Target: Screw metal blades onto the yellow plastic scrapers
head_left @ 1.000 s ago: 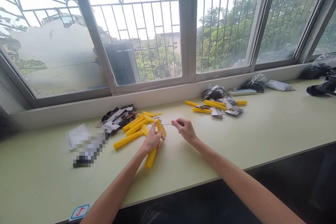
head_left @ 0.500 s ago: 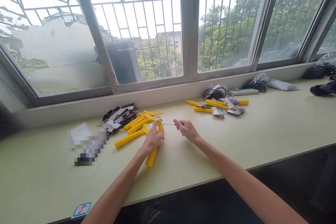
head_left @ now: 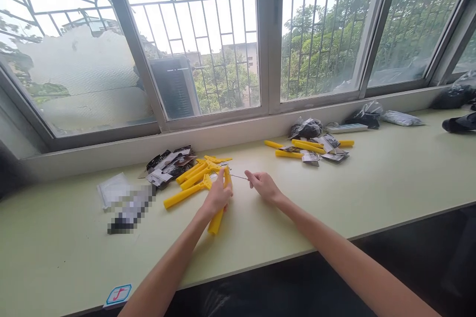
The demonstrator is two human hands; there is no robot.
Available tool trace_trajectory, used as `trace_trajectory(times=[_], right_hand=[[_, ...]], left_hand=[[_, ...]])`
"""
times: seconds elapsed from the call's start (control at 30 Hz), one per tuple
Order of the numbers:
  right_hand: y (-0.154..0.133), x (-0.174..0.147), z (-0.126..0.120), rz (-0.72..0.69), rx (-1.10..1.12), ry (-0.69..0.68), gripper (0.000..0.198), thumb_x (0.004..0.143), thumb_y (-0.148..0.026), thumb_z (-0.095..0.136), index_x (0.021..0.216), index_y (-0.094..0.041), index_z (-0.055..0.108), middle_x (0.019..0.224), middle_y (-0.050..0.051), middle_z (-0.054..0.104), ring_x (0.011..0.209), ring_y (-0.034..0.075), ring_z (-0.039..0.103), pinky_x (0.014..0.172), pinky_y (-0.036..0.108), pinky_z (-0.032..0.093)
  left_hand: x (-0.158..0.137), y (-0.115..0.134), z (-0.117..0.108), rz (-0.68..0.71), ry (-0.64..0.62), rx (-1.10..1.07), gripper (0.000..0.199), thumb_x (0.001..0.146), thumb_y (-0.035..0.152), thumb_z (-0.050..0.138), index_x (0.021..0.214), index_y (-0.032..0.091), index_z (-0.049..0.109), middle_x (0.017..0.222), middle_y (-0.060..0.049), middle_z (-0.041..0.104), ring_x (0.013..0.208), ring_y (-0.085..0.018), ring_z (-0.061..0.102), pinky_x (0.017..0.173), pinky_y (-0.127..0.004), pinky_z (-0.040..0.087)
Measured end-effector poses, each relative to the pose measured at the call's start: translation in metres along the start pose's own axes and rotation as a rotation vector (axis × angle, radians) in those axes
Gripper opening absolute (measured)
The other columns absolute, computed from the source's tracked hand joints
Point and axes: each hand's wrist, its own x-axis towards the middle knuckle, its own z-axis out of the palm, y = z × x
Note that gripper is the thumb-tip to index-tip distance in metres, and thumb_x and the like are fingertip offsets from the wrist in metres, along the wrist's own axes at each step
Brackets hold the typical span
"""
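Note:
My left hand (head_left: 218,195) is closed around a yellow plastic-handled tool (head_left: 216,223), its grip end slanting down toward me. My fingers cover much of its upper part. A thin metal rod (head_left: 239,177) runs from the tool's head to my right hand (head_left: 262,185), which pinches its outer end; I cannot make out the rod's exact kind. Just left of my left hand lie several similar yellow tools (head_left: 182,197) with broad, forked heads, partly overlapping one another.
Behind the tools is a heap of dark printed packaging (head_left: 169,166). A clear plastic bag (head_left: 113,190) and a blurred-out item (head_left: 132,210) lie at left. More yellow handles (head_left: 288,154) with packets, black bagged items (head_left: 305,129) and a white power strip (head_left: 346,128) sit along the windowsill side.
The rod now slopes down a little more toward my right hand, which sits slightly lower against the tool. Both grips stay the same, and the view has shifted very slightly.

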Motion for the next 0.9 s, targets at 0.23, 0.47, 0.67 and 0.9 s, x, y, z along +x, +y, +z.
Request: trace_trajectory(times=[0.23, 0.47, 0.67, 0.9], right_hand=[[-0.0095, -0.0017, -0.0023, -0.124, 0.149, 0.146, 0.046, 0.083, -0.068, 0.065, 0.083, -0.023, 0.059, 0.063, -0.003, 0.054, 0.056, 0.014, 0.044, 0.055, 0.027, 0.034], [-0.0023, -0.0004, -0.0022, 0.022, -0.034, 0.079, 0.064, 0.093, -0.072, 0.042, 0.056, -0.021, 0.052, 0.058, 0.002, 0.056, 0.052, 0.015, 0.045, 0.055, 0.029, 0.032], [-0.0087, 0.0013, -0.0056, -0.071, 0.177, 0.169, 0.048, 0.082, -0.070, 0.064, 0.085, -0.022, 0.059, 0.067, -0.001, 0.058, 0.059, 0.015, 0.050, 0.055, 0.027, 0.036], [-0.0028, 0.0022, -0.0055, 0.003, 0.051, 0.106, 0.059, 0.091, -0.071, 0.046, 0.061, -0.021, 0.054, 0.059, 0.002, 0.054, 0.059, 0.017, 0.051, 0.057, 0.029, 0.035]], left_hand=[[-0.0027, 0.0024, 0.0012, 0.008, 0.016, 0.023, 0.076, 0.092, 0.029, 0.051, 0.159, 0.027, 0.016, 0.075, 0.001, 0.059, 0.037, -0.010, 0.048, 0.036, -0.021, 0.040], [-0.0050, 0.0050, 0.0015, -0.017, 0.029, 0.032, 0.079, 0.092, 0.027, 0.051, 0.161, 0.027, 0.012, 0.075, 0.001, 0.059, 0.039, -0.010, 0.047, 0.039, -0.021, 0.042], [-0.0078, 0.0079, 0.0023, 0.011, 0.033, 0.055, 0.076, 0.090, 0.030, 0.053, 0.159, 0.025, 0.022, 0.074, 0.001, 0.058, 0.039, -0.012, 0.047, 0.037, -0.023, 0.039], [-0.0082, 0.0086, 0.0014, -0.017, 0.028, 0.044, 0.078, 0.094, 0.029, 0.048, 0.162, 0.027, 0.010, 0.078, -0.001, 0.059, 0.041, -0.012, 0.049, 0.040, -0.024, 0.043]])
